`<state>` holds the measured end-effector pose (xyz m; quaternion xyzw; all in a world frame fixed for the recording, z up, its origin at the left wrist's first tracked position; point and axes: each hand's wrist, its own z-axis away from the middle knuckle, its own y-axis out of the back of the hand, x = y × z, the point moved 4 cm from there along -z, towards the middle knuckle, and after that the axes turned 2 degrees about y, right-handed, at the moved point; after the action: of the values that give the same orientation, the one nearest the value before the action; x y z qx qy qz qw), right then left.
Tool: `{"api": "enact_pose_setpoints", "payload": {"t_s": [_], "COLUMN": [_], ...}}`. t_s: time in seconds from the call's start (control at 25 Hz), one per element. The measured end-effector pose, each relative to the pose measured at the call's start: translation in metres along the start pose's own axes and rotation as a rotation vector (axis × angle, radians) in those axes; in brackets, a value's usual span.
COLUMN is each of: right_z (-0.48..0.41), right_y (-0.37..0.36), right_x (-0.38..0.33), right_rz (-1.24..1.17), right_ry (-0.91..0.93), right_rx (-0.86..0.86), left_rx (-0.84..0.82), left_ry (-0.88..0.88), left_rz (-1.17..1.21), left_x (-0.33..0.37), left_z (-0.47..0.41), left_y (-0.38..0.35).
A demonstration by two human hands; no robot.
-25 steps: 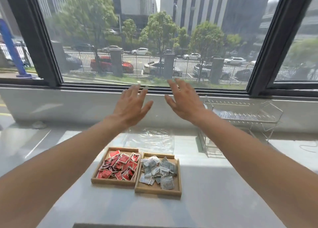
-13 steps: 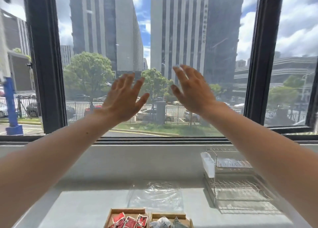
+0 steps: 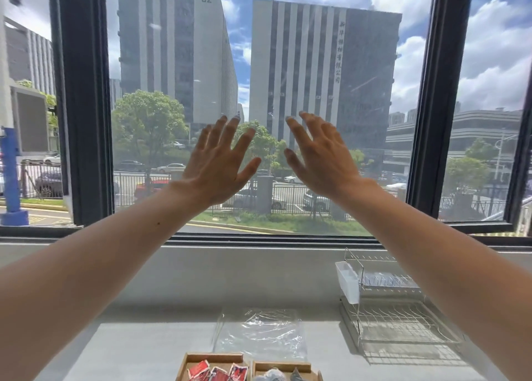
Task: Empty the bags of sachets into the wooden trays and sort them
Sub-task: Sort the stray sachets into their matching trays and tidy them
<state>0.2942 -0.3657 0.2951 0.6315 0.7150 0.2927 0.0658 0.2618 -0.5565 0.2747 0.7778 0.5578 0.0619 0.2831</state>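
My left hand [image 3: 220, 161] and my right hand [image 3: 319, 156] are raised side by side in front of the window, fingers spread, holding nothing. Far below them, at the bottom edge, two wooden trays stand side by side. The left tray [image 3: 214, 357] holds red sachets [image 3: 218, 371]. The right tray [image 3: 283, 367] holds grey sachets [image 3: 273, 375]; most of both trays is cut off by the frame. An empty clear plastic bag [image 3: 260, 333] lies flat on the counter just behind the trays.
A wire dish rack [image 3: 394, 308] with a white cup holder stands on the counter at the right. The grey counter [image 3: 138, 349] runs up to the wall under a big window [image 3: 259, 107] with dark frames.
The view has tilted upward, so the trays have slid to the bottom edge. Both hands stay raised and spread, holding nothing.
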Motion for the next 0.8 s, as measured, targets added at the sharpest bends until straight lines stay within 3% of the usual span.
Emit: {"api": "enact_pose_setpoints", "payload": {"t_s": [0.32, 0.8], "right_z": [0.025, 0.075], "right_y": [-0.052, -0.23], "right_x": [0.027, 0.064], "right_rz": [-0.037, -0.133], "right_ry": [-0.003, -0.042], "right_rx": [-0.068, -0.273], "left_rx": [-0.08, -0.305], "left_ry": [0.019, 0.079], "left_rz": [-0.029, 0.013], "left_x": [0.028, 0.049], "left_z": [0.011, 0.044], "left_y": [-0.051, -0.232]}}
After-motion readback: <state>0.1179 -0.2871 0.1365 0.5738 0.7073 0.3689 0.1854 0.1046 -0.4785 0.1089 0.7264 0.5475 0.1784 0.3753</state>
